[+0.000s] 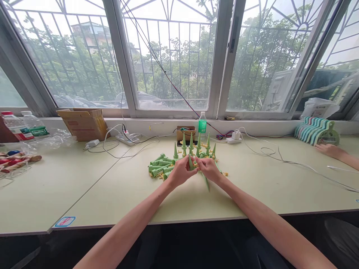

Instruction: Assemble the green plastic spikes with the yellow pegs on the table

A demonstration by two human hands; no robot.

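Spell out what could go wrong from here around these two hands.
1. The upright, pointed green plastic cones stand close behind the left hand and right hand, so a knuckle might knock one over.
2. The loose heap of green plastic pieces lies right beside the left hand; a bump could make some roll.
3. A slim green plastic spike pokes out below the right hand, which might brush it aside.

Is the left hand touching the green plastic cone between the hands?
Touching: the head view shows the left hand holding the green plastic cone in its grasp.
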